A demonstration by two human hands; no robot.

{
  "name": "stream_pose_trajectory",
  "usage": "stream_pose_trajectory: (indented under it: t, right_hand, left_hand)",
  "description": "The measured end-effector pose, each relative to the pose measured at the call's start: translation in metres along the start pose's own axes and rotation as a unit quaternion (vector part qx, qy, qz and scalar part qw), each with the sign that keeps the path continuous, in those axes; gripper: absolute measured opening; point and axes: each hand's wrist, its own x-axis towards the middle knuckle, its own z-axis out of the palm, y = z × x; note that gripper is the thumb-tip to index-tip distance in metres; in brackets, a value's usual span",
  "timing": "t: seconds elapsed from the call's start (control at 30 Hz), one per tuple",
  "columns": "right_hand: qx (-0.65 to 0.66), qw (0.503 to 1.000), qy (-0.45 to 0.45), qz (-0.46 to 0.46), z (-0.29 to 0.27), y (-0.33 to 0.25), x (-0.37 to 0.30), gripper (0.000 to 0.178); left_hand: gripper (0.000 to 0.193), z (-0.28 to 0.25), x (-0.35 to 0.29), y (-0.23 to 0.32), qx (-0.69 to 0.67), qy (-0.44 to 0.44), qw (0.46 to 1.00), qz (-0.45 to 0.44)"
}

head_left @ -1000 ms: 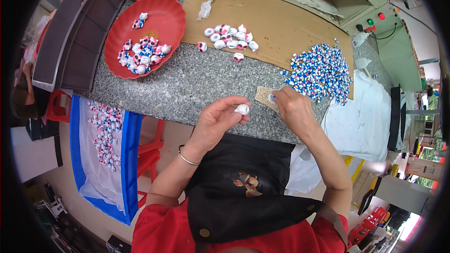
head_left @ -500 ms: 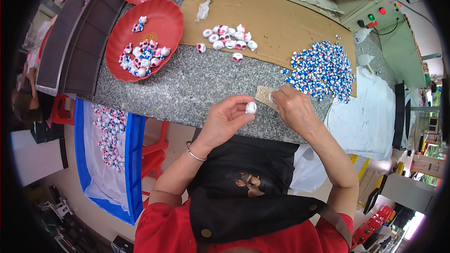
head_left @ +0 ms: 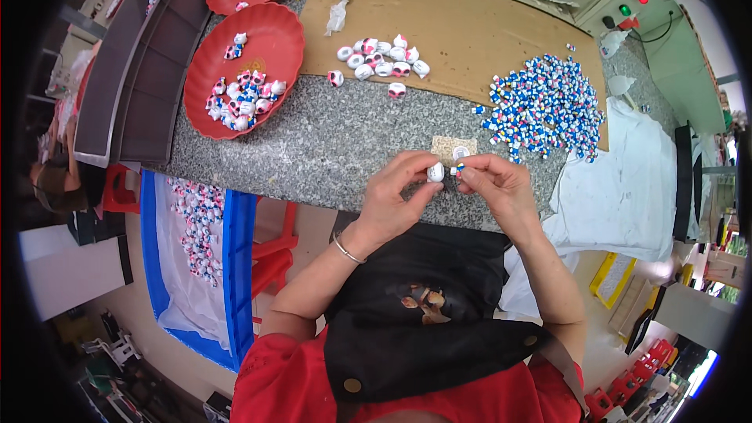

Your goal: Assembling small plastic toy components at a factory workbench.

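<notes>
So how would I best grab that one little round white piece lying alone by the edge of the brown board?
Pinch the small round white piece with the pink patch across its rounded sides with two fingertips, coming straight down from above. It lies alone on the grey speckled stone counter, apart from the white cluster, so there looks to be room around it.

- A grey speckled stone counter (head_left: pixel 329 141) is running across the middle of the frame.
- A brown board (head_left: pixel 470 27) is lying along its far side, at upper centre.
- A blue crate (head_left: pixel 235 266) is sitting on the pale floor (head_left: pixel 309 235) at lower left, beside red stools (head_left: pixel 270 258).
- A white cloth (head_left: pixel 627 180) is hanging at right.
</notes>
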Motion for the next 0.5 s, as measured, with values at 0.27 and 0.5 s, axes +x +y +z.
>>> stream_pose_trajectory:
  t: [0.27,0.5]
  right_hand:
    - [-0.133,0.984,-0.031,-0.113,0.000,-0.009,-0.011,0.015]
    - [-0.221,0.948,-0.022,-0.230,0.007,-0.003,-0.019,0.014]
  left_hand:
    - [0.033,-0.009,-0.001,0.007,-0.126,-0.097,0.984,-0.074]
    - [0.027,-0.003,-0.008,0.008,-0.273,-0.155,0.923,-0.223]
